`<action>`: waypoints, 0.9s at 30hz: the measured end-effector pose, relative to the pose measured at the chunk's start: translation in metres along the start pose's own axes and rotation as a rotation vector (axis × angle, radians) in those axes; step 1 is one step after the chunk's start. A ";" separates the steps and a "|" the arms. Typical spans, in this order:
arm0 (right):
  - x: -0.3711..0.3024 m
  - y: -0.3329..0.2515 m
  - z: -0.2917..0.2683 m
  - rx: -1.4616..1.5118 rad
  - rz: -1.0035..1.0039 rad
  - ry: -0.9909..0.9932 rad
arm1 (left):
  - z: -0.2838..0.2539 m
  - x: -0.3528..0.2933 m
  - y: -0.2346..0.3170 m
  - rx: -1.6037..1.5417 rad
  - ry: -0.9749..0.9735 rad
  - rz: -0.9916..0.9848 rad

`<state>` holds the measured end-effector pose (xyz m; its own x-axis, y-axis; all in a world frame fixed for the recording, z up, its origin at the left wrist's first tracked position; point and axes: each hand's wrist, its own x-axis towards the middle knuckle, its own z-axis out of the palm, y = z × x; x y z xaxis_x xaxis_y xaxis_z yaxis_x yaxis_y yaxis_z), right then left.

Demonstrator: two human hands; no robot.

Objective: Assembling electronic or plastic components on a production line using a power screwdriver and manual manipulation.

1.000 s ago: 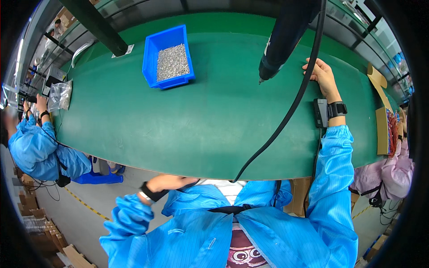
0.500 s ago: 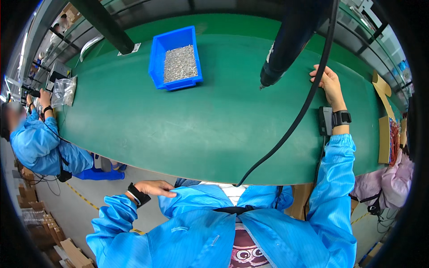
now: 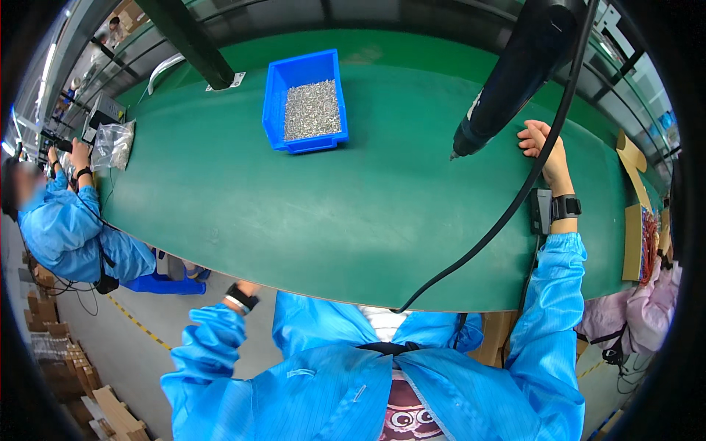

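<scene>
My right hand rests on the green table at the right, beside the black cord. Its fingers are loosely bent and apart, with nothing seen in them. To its left hangs a black power screwdriver, tip pointing down and left, not touched by the hand. My left hand is low by the table's front edge; only its wrist end shows, the fingers hidden under the edge. A blue bin full of small metal parts stands farther back, left of the screwdriver.
A small dark box sits by my right wrist. An open carton with red wires stands at the right edge. At the far left, a clear bag lies near a co-worker in blue. A dark post rises at the back left.
My left hand has left the jacket's edge and gone up and right under the table's front edge. My right hand's fingers have bent more. The whole view has shifted slightly.
</scene>
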<state>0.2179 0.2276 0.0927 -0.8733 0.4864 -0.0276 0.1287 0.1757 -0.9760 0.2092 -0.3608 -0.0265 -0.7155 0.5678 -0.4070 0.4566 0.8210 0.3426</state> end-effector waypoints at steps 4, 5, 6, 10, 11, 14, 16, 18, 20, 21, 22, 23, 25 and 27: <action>0.000 0.002 -0.004 -0.004 -0.005 0.006 | 0.005 0.005 0.003 -0.071 0.061 0.029; -0.001 0.002 -0.003 0.009 -0.006 0.005 | 0.007 0.005 0.003 -0.090 0.076 0.041; 0.000 0.001 -0.003 0.023 -0.007 0.004 | 0.009 0.006 0.001 -0.108 0.091 0.054; 0.005 -0.002 0.006 -0.002 0.006 0.001 | 0.015 0.006 -0.004 -0.178 0.135 0.076; 0.005 -0.003 0.006 0.004 0.003 0.006 | 0.016 0.007 -0.004 -0.189 0.149 0.086; 0.007 0.001 0.004 0.050 -0.021 -0.016 | 0.017 0.006 -0.002 -0.203 0.202 0.129; 0.004 -0.003 -0.005 0.062 -0.024 -0.013 | 0.019 0.010 0.004 -0.192 0.251 0.194; 0.002 -0.004 -0.004 0.085 -0.028 -0.018 | 0.022 0.008 0.008 -0.168 0.319 0.256; 0.002 0.002 -0.003 0.106 -0.015 -0.016 | 0.005 0.007 0.033 -0.284 0.225 0.155; 0.002 0.003 -0.003 0.119 -0.005 -0.015 | -0.010 -0.012 0.044 -0.281 0.091 0.119; 0.002 0.003 -0.002 0.123 0.002 -0.018 | -0.039 -0.028 0.080 -0.416 0.165 0.149; 0.003 0.002 0.001 0.137 0.013 -0.012 | -0.063 -0.043 0.094 -0.478 -0.074 0.209; 0.004 0.002 0.000 0.133 0.033 0.010 | -0.102 -0.060 0.113 -0.532 -0.295 0.280; 0.002 0.006 -0.004 0.108 0.056 0.051 | -0.158 -0.050 0.133 -0.810 -0.320 0.477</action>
<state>0.2183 0.2330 0.0873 -0.8407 0.5364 -0.0738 0.1223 0.0553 -0.9910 0.2221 -0.2896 0.1732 -0.3195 0.9155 -0.2447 0.0751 0.2819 0.9565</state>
